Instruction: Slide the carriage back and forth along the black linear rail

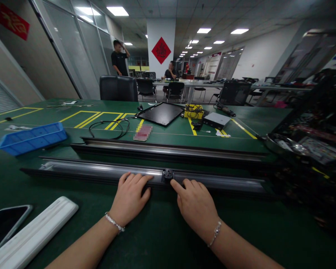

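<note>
A long dark metal channel [100, 172] lies across the green table, its hollow side up. Near its middle sits a small black block [168, 175] inside the channel. My left hand [132, 197] rests on the near edge, left of the block, with fingers stretched over the rim and thumb apart. On the other side, my right hand [196, 203] has its index fingertip at the block's lower right corner. Its other fingers lie bent over the channel's near edge. A second similar channel [156, 150] lies parallel just behind.
A blue bin [33, 139] stands at left. A white bar [42, 228] and a dark-screened device [9, 224] lie front left. Farther back are a black panel [164, 114], a yellow box with cables [194, 111] and a grey box [217, 120]. Two people are in the background.
</note>
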{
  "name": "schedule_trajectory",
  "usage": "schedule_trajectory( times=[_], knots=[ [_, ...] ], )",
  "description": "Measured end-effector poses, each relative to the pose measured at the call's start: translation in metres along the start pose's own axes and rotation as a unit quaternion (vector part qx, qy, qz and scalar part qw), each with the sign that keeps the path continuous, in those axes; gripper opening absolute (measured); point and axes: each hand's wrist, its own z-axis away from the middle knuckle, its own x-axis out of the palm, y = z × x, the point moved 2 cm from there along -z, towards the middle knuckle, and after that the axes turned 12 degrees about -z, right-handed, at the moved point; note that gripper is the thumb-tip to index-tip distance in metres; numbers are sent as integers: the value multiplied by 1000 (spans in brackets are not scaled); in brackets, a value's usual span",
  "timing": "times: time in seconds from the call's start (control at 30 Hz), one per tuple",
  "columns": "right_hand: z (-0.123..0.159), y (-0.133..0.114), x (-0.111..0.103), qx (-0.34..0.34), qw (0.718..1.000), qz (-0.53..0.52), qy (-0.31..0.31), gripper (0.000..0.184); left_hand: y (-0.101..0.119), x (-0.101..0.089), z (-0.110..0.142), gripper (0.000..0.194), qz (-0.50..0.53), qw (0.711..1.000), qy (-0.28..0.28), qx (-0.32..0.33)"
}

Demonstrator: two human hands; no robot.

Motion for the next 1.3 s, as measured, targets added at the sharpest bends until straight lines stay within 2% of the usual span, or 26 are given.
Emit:
schedule_trajectory(
  times=[0.6, 0.93, 1.3],
  knots=[
    [0, 0, -1, 8, 1000, -1, -3, 40, 0, -1, 0, 28, 0, 1000, -2, 0],
    [-13, 15, -3, -51, 995, -79, -37, 32, 0, -1, -1, 28, -3, 1000, -14, -2],
    [-13, 13, 0, -42, 997, -65, -27, 23, 0, 0, 0, 28, -3, 1000, -17, -3]
  ],
)
